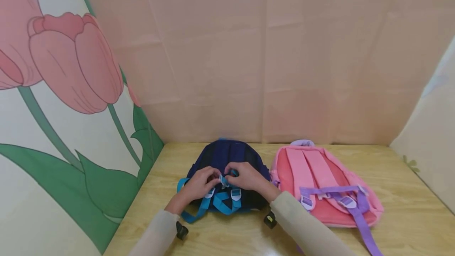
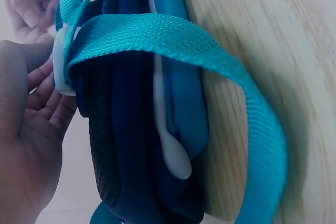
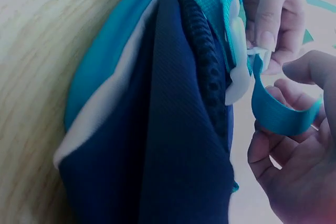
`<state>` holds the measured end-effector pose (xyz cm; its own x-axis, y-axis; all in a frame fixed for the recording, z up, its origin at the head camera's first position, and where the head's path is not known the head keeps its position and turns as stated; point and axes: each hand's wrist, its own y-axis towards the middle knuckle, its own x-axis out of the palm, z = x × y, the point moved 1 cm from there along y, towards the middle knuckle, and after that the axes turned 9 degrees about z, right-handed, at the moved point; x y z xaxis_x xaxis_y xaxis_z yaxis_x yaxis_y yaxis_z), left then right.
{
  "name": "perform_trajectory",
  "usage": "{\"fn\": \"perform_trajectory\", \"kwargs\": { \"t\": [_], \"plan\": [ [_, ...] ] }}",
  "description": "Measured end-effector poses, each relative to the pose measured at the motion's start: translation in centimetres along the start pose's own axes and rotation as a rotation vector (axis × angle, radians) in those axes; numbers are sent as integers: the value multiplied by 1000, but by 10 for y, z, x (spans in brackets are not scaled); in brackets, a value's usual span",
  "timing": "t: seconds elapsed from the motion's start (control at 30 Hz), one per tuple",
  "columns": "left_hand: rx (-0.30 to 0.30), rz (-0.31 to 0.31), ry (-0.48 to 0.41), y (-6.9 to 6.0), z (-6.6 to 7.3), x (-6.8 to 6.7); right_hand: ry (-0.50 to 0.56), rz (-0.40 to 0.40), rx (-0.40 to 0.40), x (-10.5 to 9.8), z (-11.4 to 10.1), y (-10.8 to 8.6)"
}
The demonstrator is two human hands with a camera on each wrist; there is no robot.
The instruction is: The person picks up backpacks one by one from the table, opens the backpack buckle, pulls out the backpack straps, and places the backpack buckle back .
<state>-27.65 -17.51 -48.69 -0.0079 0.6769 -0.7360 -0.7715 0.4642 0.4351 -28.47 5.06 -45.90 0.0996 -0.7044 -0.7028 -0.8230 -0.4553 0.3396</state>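
A navy backpack [image 1: 227, 151] with light-blue straps lies on the table, its strap side up. My left hand [image 1: 200, 183] pinches a small white buckle [image 3: 266, 59] above the middle of the pack. On the other side, my right hand [image 1: 248, 177] holds a short light-blue strap [image 3: 286, 116] that curves out of this buckle; its fingers are bent around the strap's loop. White strap adjusters [image 1: 235, 194] sit on the shoulder straps just below both hands. A loose blue strap [image 2: 265, 124] arches from the pack down to the table beside my left hand.
Right of the navy pack lies a pink backpack [image 1: 350, 173] with purple straps [image 1: 364, 224], one hanging toward the front. The wooden table [image 1: 401, 208] meets a pinkish-brown wall covering [image 1: 284, 70] behind. A tulip-printed panel [image 1: 78, 66] stands at the left.
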Motion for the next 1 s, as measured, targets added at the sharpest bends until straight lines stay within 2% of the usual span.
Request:
{"fn": "perform_trajectory", "kwargs": {
  "t": [0.23, 0.4, 0.73, 1.0],
  "plan": [
    [-26, 8, -15, 0, 1, 0, -97, -31, 8, -5, -5, -1],
    [-30, 13, -26, -1, 0, 0, -152, -18, -3, 1, -8, -1],
    [-82, 51, -46, -3, 2, 1, -63, -1, -18, 17, -7, 0],
    [-166, 55, -100, -2, 0, 3, -25, 38, 21, 25, -3, 1]
  ]
}}
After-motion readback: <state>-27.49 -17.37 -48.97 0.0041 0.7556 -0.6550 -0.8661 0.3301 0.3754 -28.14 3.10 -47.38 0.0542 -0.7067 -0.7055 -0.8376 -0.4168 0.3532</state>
